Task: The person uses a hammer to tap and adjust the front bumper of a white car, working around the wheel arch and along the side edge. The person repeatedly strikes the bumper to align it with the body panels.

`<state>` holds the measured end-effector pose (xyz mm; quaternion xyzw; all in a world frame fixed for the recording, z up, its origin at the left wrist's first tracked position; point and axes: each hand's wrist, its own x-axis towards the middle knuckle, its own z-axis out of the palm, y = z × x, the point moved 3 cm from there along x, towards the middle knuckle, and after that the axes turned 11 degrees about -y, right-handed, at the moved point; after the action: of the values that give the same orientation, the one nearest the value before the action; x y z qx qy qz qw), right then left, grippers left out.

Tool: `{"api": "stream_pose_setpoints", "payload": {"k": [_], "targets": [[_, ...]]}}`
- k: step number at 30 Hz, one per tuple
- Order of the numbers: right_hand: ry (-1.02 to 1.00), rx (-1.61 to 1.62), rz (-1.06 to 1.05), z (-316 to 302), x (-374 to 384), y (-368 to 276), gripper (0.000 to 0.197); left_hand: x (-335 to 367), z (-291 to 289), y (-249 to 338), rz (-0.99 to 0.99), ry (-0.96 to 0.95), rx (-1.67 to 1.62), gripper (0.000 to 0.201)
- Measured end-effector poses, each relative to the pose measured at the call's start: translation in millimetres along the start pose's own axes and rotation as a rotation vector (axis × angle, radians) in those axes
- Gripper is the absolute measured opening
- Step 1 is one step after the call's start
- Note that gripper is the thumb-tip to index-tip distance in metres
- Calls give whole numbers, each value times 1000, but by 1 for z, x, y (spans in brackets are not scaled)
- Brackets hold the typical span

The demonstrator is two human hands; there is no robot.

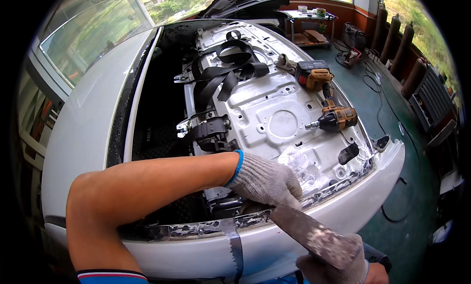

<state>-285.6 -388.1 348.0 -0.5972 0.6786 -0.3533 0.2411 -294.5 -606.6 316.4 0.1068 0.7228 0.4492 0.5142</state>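
My right hand point(338, 267), in a grey knit work glove, is closed round a flat, worn metal bar point(314, 235) with rusty, scuffed faces. The bar slants up to the left, its far end beside the fingers of my left hand point(267, 181). That hand wears a matching glove with a blue cuff and reaches across the car body; its fingers are curled down at the edge, and what they hold is hidden. Below them runs the body's seam edge point(196, 230), with chipped paint and bare metal, above the white outer panel point(186, 257).
On the silver floor panel point(282, 105) lie a cordless impact wrench point(338, 118), a second yellow-black power tool point(314, 75), black belts point(230, 73) and crumpled clear plastic point(301, 168). Gas cylinders point(392, 34), cables and a cart point(311, 26) stand at the right and back.
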Motion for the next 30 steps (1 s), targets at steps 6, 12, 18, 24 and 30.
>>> {"api": "stream_pose_setpoints", "payload": {"k": [6, 12, 18, 24, 30], "targets": [[-15, -11, 111, 6, -7, 6, 33, -4, 0, 0, -109, -23, -38, 46], [24, -1, 96, 16, -7, 18, 32, -8, -2, 10, -175, -56, -97, 43], [80, 56, 12, 7, -15, 19, 33, -5, -2, 3, -137, -21, -67, 43], [50, 42, 53, -1, -20, 17, 37, -7, -2, 8, -191, -52, -94, 47], [-32, 16, 184, 6, -22, 21, 27, -2, -2, -1, -146, -40, -81, 46]]}}
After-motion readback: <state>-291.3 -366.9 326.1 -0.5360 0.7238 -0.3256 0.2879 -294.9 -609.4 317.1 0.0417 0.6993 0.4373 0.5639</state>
